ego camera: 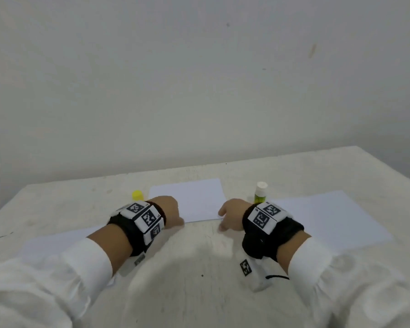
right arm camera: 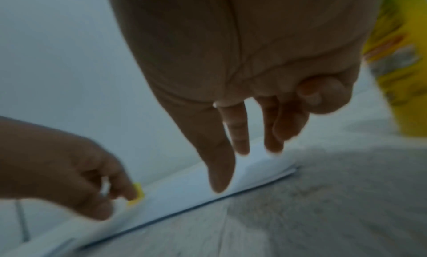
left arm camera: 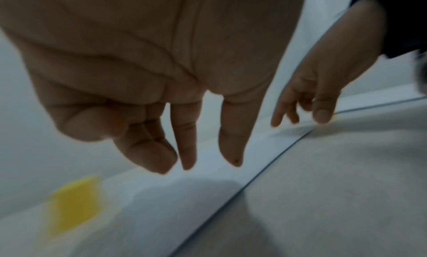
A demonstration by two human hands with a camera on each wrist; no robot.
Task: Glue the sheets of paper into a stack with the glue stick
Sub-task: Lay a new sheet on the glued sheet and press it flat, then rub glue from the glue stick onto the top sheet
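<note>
A white sheet of paper (ego camera: 194,200) lies at the middle of the table, and both hands hover over its near edge. My left hand (ego camera: 169,210) is at the sheet's near left corner with relaxed fingers (left arm camera: 233,147) pointing down, holding nothing. My right hand (ego camera: 231,215) is at the near right corner, its fingers (right arm camera: 219,169) loose above the paper (right arm camera: 208,191) and empty. The glue stick (ego camera: 260,192) stands upright behind my right wrist, uncapped, with its white glue end up. Its yellow cap (ego camera: 137,195) sits left of the sheet. Another sheet (ego camera: 329,216) lies to the right, and one (ego camera: 57,242) under my left forearm.
The pale table (ego camera: 199,268) ends at a white wall behind. Its right edge runs diagonally at the far right. Bare tabletop shows between my forearms near the front edge.
</note>
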